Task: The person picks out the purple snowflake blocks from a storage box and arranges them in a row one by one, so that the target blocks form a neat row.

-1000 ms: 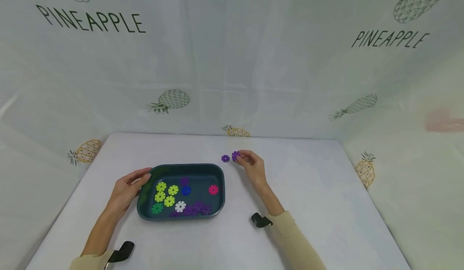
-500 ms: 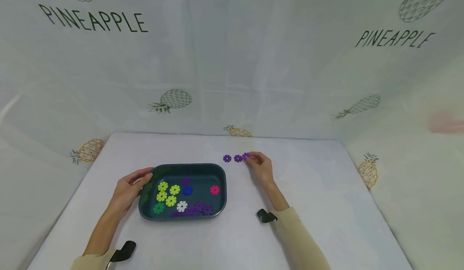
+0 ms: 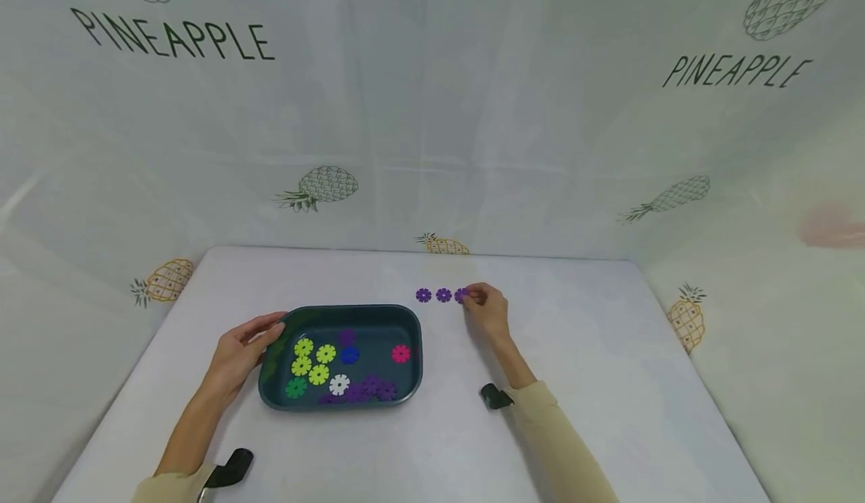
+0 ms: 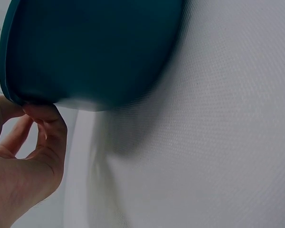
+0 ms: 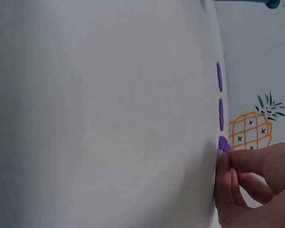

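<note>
A pineapple-print curtain [image 3: 513, 128] backs a white table [image 3: 574, 353], where a person's left hand [image 3: 236, 353] pinches the near-left end of a tray [image 3: 378, 334] of mixed discs [image 3: 319, 374], apparently to steady it. The right hand [image 3: 488, 311] pinches a purple disc [image 3: 460, 295] by its edge, beside two flat purple ones [image 3: 443, 295], likely for neat spacing in the row.

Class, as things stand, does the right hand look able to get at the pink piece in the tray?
Probably yes: the pink piece lies uncovered near the right end of the open tray, though the right hand would likely first have to release its purple piece.
</note>
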A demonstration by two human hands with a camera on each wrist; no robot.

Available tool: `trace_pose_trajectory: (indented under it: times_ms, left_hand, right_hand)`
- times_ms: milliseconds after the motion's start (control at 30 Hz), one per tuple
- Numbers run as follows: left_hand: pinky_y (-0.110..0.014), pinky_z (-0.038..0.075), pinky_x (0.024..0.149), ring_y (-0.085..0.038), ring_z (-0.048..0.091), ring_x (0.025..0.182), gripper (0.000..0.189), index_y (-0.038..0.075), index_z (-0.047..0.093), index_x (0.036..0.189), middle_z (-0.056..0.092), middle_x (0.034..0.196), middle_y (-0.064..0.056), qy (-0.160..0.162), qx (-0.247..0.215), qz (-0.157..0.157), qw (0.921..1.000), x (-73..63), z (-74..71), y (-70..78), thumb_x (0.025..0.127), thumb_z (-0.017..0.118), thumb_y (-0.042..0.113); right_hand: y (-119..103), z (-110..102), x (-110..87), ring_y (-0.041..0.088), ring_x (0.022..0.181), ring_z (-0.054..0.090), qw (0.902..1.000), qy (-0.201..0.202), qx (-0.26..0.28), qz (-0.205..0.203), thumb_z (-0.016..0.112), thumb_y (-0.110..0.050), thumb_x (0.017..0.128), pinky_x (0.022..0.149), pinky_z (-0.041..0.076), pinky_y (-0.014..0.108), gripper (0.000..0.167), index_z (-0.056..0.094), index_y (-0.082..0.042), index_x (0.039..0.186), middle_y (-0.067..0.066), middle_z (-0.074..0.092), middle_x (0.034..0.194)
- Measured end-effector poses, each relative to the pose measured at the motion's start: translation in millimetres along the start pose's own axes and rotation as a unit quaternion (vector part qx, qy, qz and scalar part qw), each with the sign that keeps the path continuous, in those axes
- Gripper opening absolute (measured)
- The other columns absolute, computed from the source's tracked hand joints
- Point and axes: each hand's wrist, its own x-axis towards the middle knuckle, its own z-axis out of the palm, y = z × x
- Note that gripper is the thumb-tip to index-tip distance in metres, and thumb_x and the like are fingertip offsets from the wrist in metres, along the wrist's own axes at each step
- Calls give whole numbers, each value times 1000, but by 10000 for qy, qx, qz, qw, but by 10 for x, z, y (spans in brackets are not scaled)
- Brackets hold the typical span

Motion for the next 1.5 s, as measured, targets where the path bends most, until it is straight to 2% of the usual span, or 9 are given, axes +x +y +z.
trace_pose_trajectory:
  times_ms: [133, 567, 767, 967, 1100, 1233, 1500]
  left_hand:
    - [-23, 54, 83, -6, 60, 107, 63, 4, 54, 148, 55, 138, -12, -23, -24, 58, 10000, 8, 21, 7, 102, 62, 46]
    - [-23, 54, 83, -9, 59, 108, 60, 4, 54, 147, 55, 138, -14, -45, 25, 72, 10000, -8, 45, 34, 103, 61, 45]
    - [-23, 54, 83, -11, 58, 109, 61, 5, 54, 148, 53, 141, -15, -59, 65, 50, 9999, -11, 37, 31, 103, 60, 46]
    - [-22, 53, 83, -9, 58, 109, 62, 5, 53, 148, 53, 143, -16, -45, 95, 10, 9999, -27, 24, 8, 103, 60, 47]
    - [-22, 53, 83, -6, 57, 109, 62, 5, 53, 148, 52, 144, -16, -46, 114, 76, 9999, -29, 16, 16, 103, 59, 47]
    - [-21, 53, 83, -5, 57, 108, 61, 5, 53, 148, 52, 143, -16, -31, 130, 82, 9999, -33, 10, 29, 103, 59, 47]
    - [-19, 53, 83, -3, 57, 107, 63, 5, 52, 149, 51, 145, -17, -30, 48, -13, 10000, -50, 3, 36, 103, 60, 47]
  right_hand:
    - [-24, -34, 4, 30, 88, 67, 9997, 5, -196, -129, 72, 4, 91, 81, 55, 37, 16, 72, 7, 107, 19, 71, 96]
    - [6, -49, 34, 30, 85, 67, 9992, 89, -390, -16, 72, 7, 89, 80, 56, 38, 13, 72, 9, 102, 20, 71, 93]
    - [-31, -22, -47, 33, 87, 65, 9988, 178, -382, -257, 68, 5, 93, 82, 55, 43, 9, 69, 9, 101, 21, 69, 94]
    - [-122, -30, -188, 35, 92, 66, 9978, -157, -286, -573, 66, 3, 94, 86, 56, 46, 15, 69, 10, 107, 21, 68, 98]
    - [-239, -47, -249, 34, 95, 67, 9973, -343, -74, -650, 68, 1, 95, 88, 56, 44, 18, 68, 10, 110, 20, 68, 100]
    - [-370, -36, -305, 31, 97, 66, 9959, -487, -86, -753, 68, -1, 96, 89, 56, 42, 18, 69, 7, 111, 17, 69, 101]
    - [-565, 9, -428, 25, 95, 66, 9848, -1071, -89, -1366, 69, -5, 97, 88, 57, 40, 17, 69, 3, 113, 11, 71, 99]
